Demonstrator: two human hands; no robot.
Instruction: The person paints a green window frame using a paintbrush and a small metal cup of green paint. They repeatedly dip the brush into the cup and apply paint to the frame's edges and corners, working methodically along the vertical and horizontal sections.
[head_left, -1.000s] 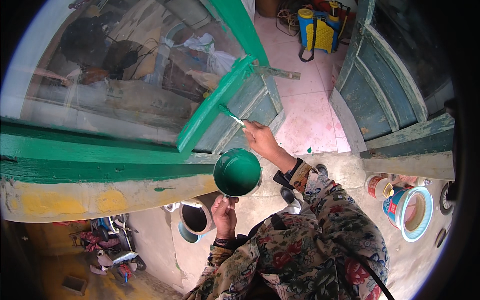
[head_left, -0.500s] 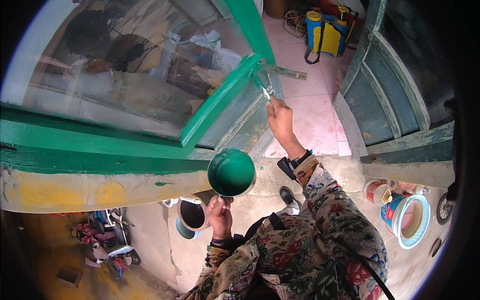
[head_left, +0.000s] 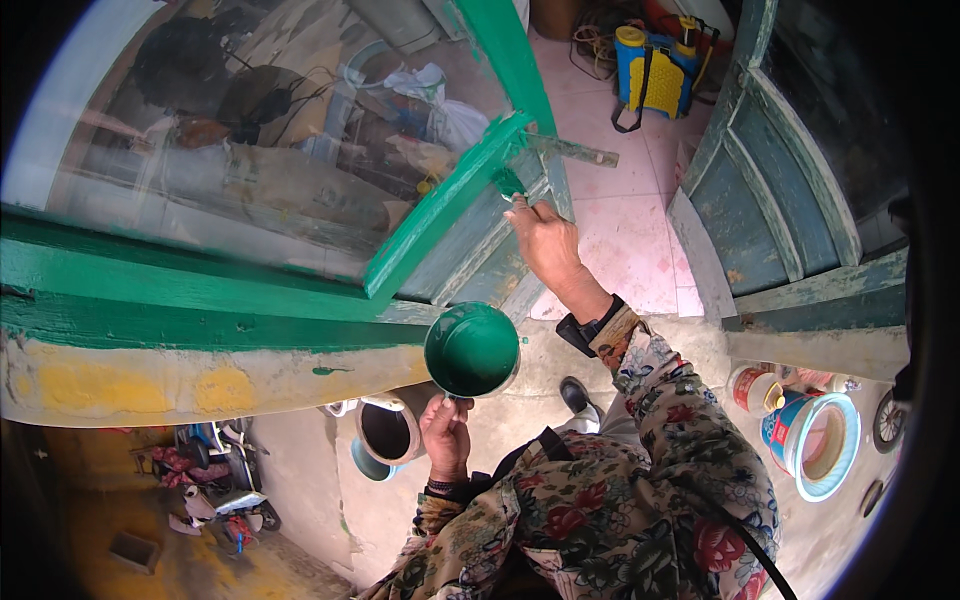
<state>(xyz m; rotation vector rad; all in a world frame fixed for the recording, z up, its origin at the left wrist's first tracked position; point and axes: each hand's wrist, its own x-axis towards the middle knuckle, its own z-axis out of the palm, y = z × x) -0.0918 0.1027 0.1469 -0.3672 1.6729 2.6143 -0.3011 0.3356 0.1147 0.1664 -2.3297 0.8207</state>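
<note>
My left hand [head_left: 446,436] is closed round the handle of a round pot [head_left: 473,352] whose inside is coated with green paint. Pinched in my right hand [head_left: 548,246] is a paintbrush [head_left: 511,185], its green-wet bristles against the upper part of a door panel [head_left: 497,208]; my fingers hide most of its handle. Just above the brush runs a door rail [head_left: 450,207] coated in fresh green. The lower panel still shows worn grey-blue paint, with green smears near the bristles. A metal latch bar [head_left: 578,151] sticks out from the door's edge beside my right hand.
A second, weathered door leaf [head_left: 770,190] stands to the right. Beyond the doorway a blue and yellow backpack sprayer [head_left: 655,75] sits on pink tiles. Buckets [head_left: 822,445] are at the right, and a dark-mouthed pot [head_left: 388,432] stands left of my left hand. Glass [head_left: 300,190] fills the upper left.
My right hand has moved left and slightly down with the paintbrush, from the door's edge onto the panel under the rail. The pot has shifted slightly right.
</note>
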